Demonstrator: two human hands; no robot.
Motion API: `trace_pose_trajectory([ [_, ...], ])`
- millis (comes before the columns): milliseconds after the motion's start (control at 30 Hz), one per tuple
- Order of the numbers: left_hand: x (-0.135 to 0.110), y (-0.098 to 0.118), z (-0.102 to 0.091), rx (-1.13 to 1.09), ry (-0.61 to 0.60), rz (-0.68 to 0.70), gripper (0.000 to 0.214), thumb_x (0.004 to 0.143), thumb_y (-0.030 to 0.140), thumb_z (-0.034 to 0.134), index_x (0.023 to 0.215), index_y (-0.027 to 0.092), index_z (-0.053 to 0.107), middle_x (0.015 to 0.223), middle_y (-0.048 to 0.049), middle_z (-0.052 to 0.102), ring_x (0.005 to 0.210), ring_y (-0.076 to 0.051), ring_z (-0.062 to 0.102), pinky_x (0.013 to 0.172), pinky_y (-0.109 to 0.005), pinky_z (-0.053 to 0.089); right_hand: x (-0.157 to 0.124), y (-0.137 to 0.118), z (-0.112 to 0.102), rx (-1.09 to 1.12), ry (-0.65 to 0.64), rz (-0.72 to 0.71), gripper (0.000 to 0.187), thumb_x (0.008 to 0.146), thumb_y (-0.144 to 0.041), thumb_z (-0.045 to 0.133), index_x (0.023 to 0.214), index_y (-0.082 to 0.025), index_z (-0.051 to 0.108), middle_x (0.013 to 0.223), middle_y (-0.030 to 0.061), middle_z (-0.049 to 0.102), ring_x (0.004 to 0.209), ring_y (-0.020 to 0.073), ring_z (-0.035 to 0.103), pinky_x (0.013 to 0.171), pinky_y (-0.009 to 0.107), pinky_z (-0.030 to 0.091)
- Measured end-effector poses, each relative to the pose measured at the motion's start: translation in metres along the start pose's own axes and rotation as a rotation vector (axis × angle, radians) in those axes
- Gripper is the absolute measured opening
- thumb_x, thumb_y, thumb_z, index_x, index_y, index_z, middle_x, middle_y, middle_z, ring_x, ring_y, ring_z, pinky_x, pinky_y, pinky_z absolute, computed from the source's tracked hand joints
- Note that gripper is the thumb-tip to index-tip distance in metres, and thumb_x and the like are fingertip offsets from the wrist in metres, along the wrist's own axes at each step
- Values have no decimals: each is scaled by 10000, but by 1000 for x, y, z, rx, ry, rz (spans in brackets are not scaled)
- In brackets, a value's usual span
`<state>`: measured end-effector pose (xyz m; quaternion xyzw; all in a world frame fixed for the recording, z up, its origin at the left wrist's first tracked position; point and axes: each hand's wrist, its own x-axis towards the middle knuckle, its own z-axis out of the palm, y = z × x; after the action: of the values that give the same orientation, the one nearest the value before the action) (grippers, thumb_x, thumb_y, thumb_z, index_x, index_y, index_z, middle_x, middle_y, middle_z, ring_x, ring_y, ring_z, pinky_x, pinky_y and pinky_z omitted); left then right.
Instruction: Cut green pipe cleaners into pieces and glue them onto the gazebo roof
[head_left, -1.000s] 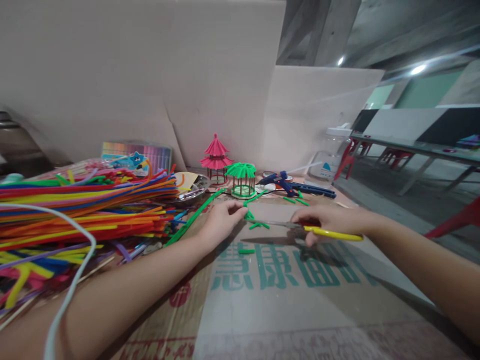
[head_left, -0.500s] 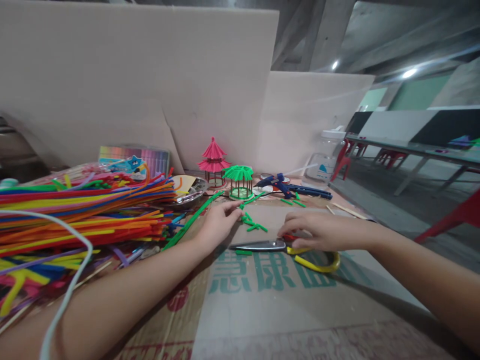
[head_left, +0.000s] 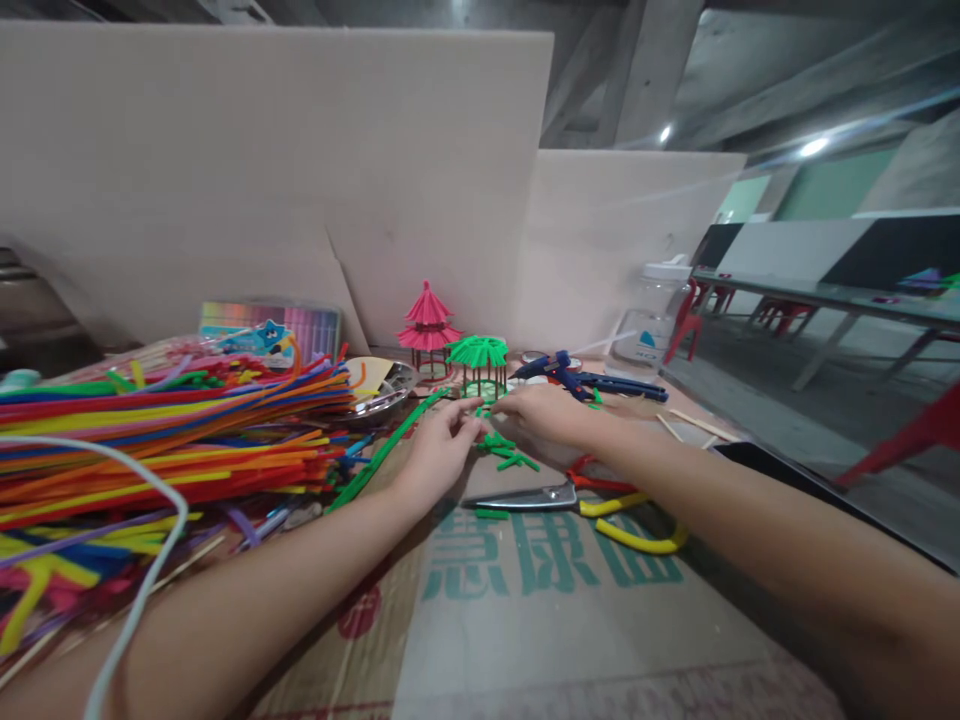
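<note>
My left hand (head_left: 442, 438) is closed in a pinch on a green pipe cleaner (head_left: 485, 411) in the middle of the work area. From the other side, my right hand (head_left: 544, 412) closes its fingertips on the same strip and covers most of it. Just below the hands lie several short cut green pieces (head_left: 514, 461). Scissors with red and yellow handles (head_left: 637, 536) rest on the board under my right forearm, blades pointing left. Behind the hands stands a small pavilion with a green roof (head_left: 478, 352), and a pink-roofed pavilion (head_left: 427, 325) is behind it.
Bundles of coloured pipe cleaners (head_left: 187, 430) fill the left side, with a white cable (head_left: 161, 490) across them. A metal dish (head_left: 397, 385), a blue glue gun (head_left: 562, 372) and a clear bottle (head_left: 645, 325) stand farther back. Long green strips (head_left: 386, 450) lie beside my left hand.
My right hand has left the scissors' handles and moved left and forward to meet my left hand at the green pipe cleaner. The scissors stay on the board. My left hand has barely moved.
</note>
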<state>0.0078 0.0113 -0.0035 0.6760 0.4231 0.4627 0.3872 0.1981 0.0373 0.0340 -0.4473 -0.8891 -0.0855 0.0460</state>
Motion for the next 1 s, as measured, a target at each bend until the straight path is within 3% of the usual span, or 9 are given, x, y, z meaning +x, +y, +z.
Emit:
trace_pose_trajectory([
  [200,-4,12,1,4,-63,4,198,835,287,565,835,123,676,849,-71,684,777,-157,618,734,-251,469,18,-6,7,-6,21,30,251,880,-283,490,951,-167,700,869,132,735,804,236,661,640,272,358],
  [433,-4,12,2,-88,-47,11,213,805,359,590,790,151,632,792,-38,663,754,-154,610,700,-234,460,-22,-32,3,68,189,160,272,916,-267,405,1125,-199,565,838,58,718,705,176,636,604,247,369],
  [600,-4,17,0,-59,-76,13,195,782,341,607,743,149,616,774,-33,660,769,-164,615,722,-253,471,-55,-53,-8,433,476,43,181,907,-297,460,1000,-235,603,966,45,710,861,177,650,764,278,461],
  [733,-7,19,0,-108,-140,-47,237,790,374,619,805,137,627,822,-68,699,779,-181,645,732,-279,492,-54,-53,2,737,627,134,152,882,-376,544,864,-237,604,844,35,707,804,190,673,757,317,504],
  [933,-8,14,3,-140,-219,-117,255,797,387,636,860,140,653,874,-90,731,780,-172,661,715,-258,478,-40,-36,23,1185,571,343,241,818,-353,611,980,-231,480,802,15,721,831,211,703,778,353,513],
  [1000,-9,18,3,-102,-226,-100,227,800,358,630,834,137,667,846,-73,728,754,-160,646,701,-249,469,-39,-34,22,1252,510,355,252,787,-388,628,920,-226,489,802,13,717,803,205,692,750,340,508],
])
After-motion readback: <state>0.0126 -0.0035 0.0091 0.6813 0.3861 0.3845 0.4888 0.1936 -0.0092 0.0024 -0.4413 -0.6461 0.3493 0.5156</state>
